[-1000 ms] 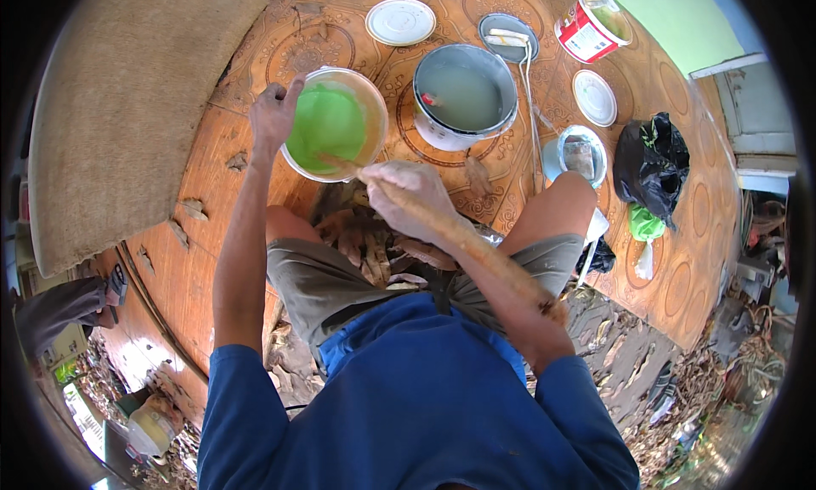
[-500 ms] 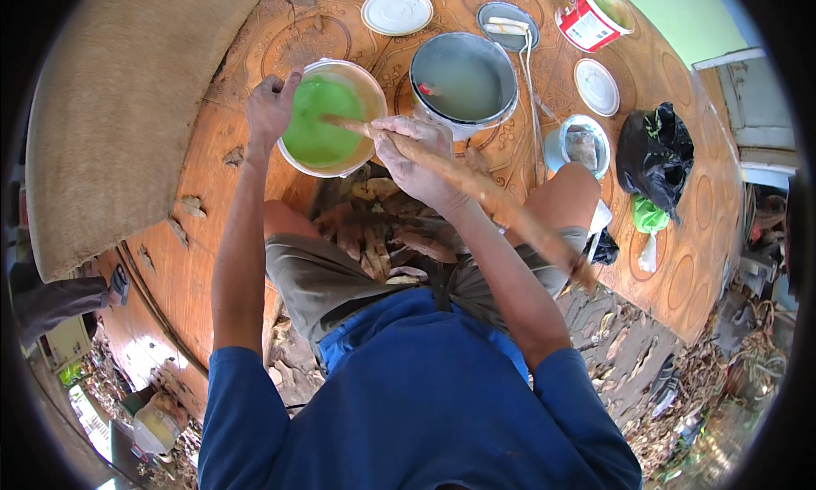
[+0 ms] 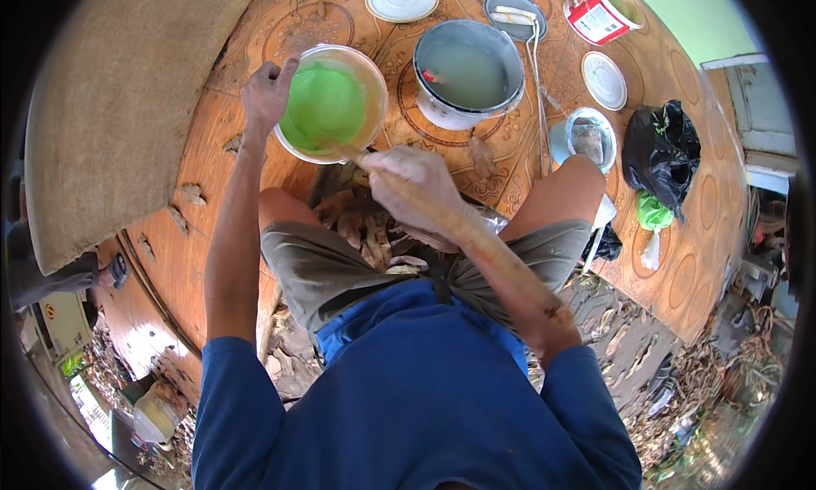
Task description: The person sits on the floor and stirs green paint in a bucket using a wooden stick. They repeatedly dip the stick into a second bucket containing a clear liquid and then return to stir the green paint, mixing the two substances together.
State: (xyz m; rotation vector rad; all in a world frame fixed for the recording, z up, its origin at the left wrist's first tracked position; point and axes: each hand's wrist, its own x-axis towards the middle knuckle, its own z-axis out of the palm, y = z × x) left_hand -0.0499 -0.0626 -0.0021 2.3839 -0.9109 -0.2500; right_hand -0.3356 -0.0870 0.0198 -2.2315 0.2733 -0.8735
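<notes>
Stick (image 3: 354, 155) and right hand (image 3: 412, 180) moved toward the near side of the bucket (image 3: 374, 103), so the green paint (image 3: 323, 103) inside is likely still getting mixed. Those fingers squeeze the stick; left hand (image 3: 266, 95) grips the bucket's rim.

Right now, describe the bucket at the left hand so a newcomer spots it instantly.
On the patterned flooring, find the dark-rimmed bucket. Just left is a pale bucket, the left hand on its rim. Unlike its neighbours, it has bright green liquid and a stick inside.
</notes>
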